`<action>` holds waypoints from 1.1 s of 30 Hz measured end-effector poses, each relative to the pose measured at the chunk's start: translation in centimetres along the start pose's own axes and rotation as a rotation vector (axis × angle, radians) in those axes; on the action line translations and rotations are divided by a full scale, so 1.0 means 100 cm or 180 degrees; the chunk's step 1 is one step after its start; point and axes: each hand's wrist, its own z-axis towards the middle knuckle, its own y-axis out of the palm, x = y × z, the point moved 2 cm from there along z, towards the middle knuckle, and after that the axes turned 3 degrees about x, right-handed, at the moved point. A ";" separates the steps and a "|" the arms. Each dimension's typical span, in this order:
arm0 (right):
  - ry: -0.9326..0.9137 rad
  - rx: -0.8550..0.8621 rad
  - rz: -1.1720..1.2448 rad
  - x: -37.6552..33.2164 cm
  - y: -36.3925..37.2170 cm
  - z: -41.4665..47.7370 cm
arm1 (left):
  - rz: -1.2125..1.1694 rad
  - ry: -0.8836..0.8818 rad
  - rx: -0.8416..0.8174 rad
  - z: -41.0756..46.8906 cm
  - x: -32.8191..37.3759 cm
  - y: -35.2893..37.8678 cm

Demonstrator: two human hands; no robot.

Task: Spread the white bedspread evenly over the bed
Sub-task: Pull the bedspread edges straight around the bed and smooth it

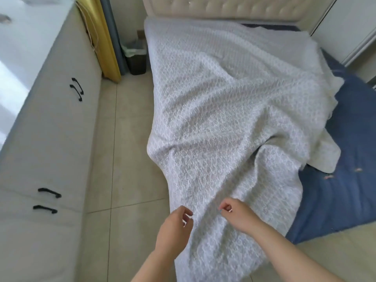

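The white textured bedspread (219,110) lies crooked over the bed, bunched with long folds running toward me. Its near end hangs off the foot of the bed down past my arms. The blue mattress cover (345,180) shows bare along the right side and the near right corner. My left hand (175,231) pinches the bedspread's left edge near the foot. My right hand (238,216) pinches a fold of the same cloth a little to the right. Both hands are close together, fingers curled on the fabric.
A long white cabinet (46,139) with black handles runs along the left. Tiled floor (126,159) forms a narrow aisle between it and the bed. A dark waste bin (137,58) stands by a yellow curtain (101,37). The tufted headboard (234,7) is at the far end.
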 end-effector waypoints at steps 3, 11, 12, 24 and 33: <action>0.0071 -0.0159 -0.0096 0.042 0.008 0.010 | -0.0108 -0.0234 -0.0071 -0.009 -0.002 0.059; -0.0217 -0.0405 -0.0931 0.191 0.013 0.043 | -0.0116 -0.0629 -0.0208 -0.012 0.001 0.235; -0.0298 -0.0420 -0.1039 0.211 0.014 0.045 | 0.0005 -0.0595 -0.0237 -0.015 0.001 0.255; -0.1705 0.0086 -0.2150 0.307 0.008 0.067 | 0.2333 -0.0122 0.0307 -0.004 0.007 0.336; -0.1426 0.0325 -0.2144 0.284 0.009 0.062 | 0.1580 -0.0347 -0.0588 -0.009 0.017 0.319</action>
